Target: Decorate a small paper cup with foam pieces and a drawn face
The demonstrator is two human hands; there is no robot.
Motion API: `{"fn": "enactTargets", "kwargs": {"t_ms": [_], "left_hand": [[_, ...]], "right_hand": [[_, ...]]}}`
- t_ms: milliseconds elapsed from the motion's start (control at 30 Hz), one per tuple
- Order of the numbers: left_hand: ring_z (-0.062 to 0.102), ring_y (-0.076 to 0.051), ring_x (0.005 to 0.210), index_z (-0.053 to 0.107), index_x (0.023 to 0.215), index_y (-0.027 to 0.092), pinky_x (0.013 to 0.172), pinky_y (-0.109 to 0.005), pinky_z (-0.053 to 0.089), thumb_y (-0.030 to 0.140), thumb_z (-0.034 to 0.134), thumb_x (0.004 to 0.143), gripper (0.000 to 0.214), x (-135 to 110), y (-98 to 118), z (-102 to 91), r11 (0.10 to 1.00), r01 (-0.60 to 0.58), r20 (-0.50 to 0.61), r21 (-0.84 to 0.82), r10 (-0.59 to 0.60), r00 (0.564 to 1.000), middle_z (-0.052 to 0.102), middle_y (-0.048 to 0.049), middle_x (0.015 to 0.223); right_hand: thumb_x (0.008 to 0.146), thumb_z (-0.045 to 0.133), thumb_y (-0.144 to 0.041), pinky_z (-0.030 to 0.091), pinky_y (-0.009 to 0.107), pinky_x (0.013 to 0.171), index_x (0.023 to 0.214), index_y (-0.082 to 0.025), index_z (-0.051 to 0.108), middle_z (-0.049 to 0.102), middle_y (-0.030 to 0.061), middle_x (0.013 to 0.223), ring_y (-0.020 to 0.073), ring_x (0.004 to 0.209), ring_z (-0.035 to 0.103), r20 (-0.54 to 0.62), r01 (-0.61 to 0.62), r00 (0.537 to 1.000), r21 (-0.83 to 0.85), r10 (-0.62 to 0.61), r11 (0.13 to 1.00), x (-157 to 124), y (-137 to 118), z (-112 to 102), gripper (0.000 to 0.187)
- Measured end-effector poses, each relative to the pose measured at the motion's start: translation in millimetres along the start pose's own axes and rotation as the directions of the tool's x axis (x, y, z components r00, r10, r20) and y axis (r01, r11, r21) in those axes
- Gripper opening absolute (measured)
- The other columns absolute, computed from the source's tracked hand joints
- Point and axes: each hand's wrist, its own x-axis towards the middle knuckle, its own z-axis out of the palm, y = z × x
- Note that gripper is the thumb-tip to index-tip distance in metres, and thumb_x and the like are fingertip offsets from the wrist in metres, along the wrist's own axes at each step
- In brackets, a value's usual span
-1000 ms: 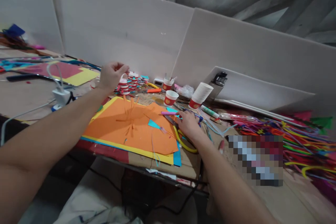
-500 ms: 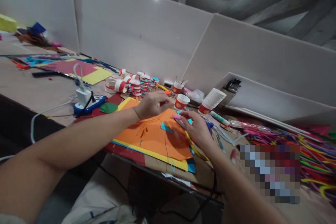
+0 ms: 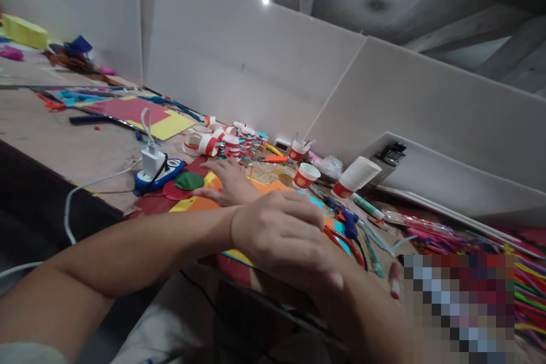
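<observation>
My left hand (image 3: 281, 233) lies crossed over my right forearm, back upward. Its fingers are curled down, and whatever they hold, if anything, is hidden. Under it, my right hand (image 3: 232, 182) reaches across to the left with fingers and thumb spread, over stacked orange and yellow sheets (image 3: 205, 203). Just left of its fingertips lie a green paper disc (image 3: 189, 181) and a red disc (image 3: 171, 191). Both arms cover much of the sheets. Red-orange looped handles (image 3: 347, 247) and a blue glue gun (image 3: 350, 222) lie right of my arms.
Beyond the sheets stand a paper cup (image 3: 306, 176), a tilted cup stack (image 3: 356, 177) and a cup of tools (image 3: 297, 151). Red-and-white cup pieces (image 3: 232, 147) are clustered behind. A blue power strip (image 3: 170, 173) is left; coloured craft stems (image 3: 531, 296) lie right.
My right hand has crossed to the left toward the discs, while my left hand has come down over the right forearm. The view has shifted slightly.
</observation>
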Motion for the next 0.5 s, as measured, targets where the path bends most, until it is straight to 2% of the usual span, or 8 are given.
{"fn": "enactTargets", "kwargs": {"t_ms": [33, 67, 100, 167, 233, 367, 500], "left_hand": [[0.058, -0.012, 0.056, 0.069, 0.063, 0.025, 0.055, -0.027, 0.045, 0.037, 0.071, 0.078, 0.019, 0, 0, -0.3, 0.971, -0.233, -0.013, -0.043, 0.233, 0.972, 0.059, 0.0026, 0.053], [0.058, -0.011, 0.056, 0.069, 0.065, 0.024, 0.053, -0.027, 0.043, 0.034, 0.071, 0.078, 0.016, 0, 1, 0.0, 0.926, -0.374, -0.042, -0.045, 0.372, 0.927, 0.058, 0.0027, 0.054], [0.057, -0.01, 0.055, 0.068, 0.065, 0.024, 0.052, -0.028, 0.042, 0.032, 0.072, 0.078, 0.016, 1, 1, 0.8, 0.9, -0.436, -0.065, -0.022, 0.434, 0.899, 0.056, 0.003, 0.053], [0.053, -0.009, 0.051, 0.066, 0.063, 0.023, 0.049, -0.029, 0.04, 0.031, 0.073, 0.077, 0.018, 1, 1, 2.6, 0.886, -0.463, -0.099, 0.009, 0.461, 0.882, 0.051, 0.0036, 0.05], [0.051, -0.009, 0.05, 0.066, 0.062, 0.022, 0.047, -0.029, 0.039, 0.032, 0.074, 0.075, 0.019, 2, 2, 3.7, 0.897, -0.442, -0.114, 0.004, 0.439, 0.891, 0.049, 0.0038, 0.049], [0.05, -0.009, 0.051, 0.064, 0.06, 0.022, 0.046, -0.028, 0.038, 0.034, 0.075, 0.074, 0.021, 2, 5, 3.7, 0.904, -0.426, -0.097, -0.042, 0.42, 0.902, 0.047, 0.0036, 0.05], [0.048, -0.009, 0.048, 0.063, 0.058, 0.022, 0.046, -0.028, 0.039, 0.033, 0.075, 0.075, 0.023, 1, 9, 6.2, 0.885, -0.461, -0.077, -0.059, 0.457, 0.886, 0.045, 0.0027, 0.05]], "right_hand": [[0.081, 0.061, -0.058, 0.033, 0.051, 0.106, 0.133, -0.021, 0.05, 0.053, 0.0106, 0.137, 0.0297, 0.13, 0.038, 0.023, 0.037, 0.999, 0.004, -0.037, 0.999, 8, -5, 6, 0.064], [0.081, 0.058, -0.063, 0.033, 0.054, 0.104, 0.136, -0.021, 0.046, 0.05, 0.0124, 0.14, 0.0328, 0.132, 0.035, 0.043, 0.056, 0.997, 0.0, -0.056, 0.998, 14, -10, 12, 0.07], [0.08, 0.055, -0.068, 0.032, 0.057, 0.104, 0.137, -0.02, 0.045, 0.047, 0.0146, 0.142, 0.0356, 0.132, 0.033, 0.088, 0.071, 0.994, -0.008, -0.07, 0.997, 20, -14, 18, 0.075], [0.078, 0.051, -0.074, 0.031, 0.06, 0.102, 0.131, -0.014, 0.048, 0.05, 0.019, 0.137, 0.0398, 0.129, 0.035, 0.179, 0.085, 0.981, -0.045, -0.076, 0.995, 28, -19, 30, 0.08], [0.076, 0.049, -0.077, 0.034, 0.062, 0.098, 0.128, -0.011, 0.048, 0.053, 0.0214, 0.131, 0.0409, 0.123, 0.041, 0.191, 0.094, 0.978, -0.056, -0.081, 0.994, 33, -21, 40, 0.084], [0.084, 0.045, -0.07, 0.039, 0.059, 0.094, 0.115, -0.008, 0.056, 0.061, 0.0202, 0.119, 0.037, 0.113, 0.05, 0.163, 0.156, 0.978, -0.143, -0.132, 0.977, 36, -23, 49, 0.07], [0.093, 0.04, -0.055, 0.045, 0.054, 0.089, 0.106, -0.01, 0.064, 0.065, 0.0182, 0.111, 0.0359, 0.109, 0.053, 0.182, 0.229, 0.965, -0.221, -0.191, 0.948, 36, -26, 49, 0.052]]}}
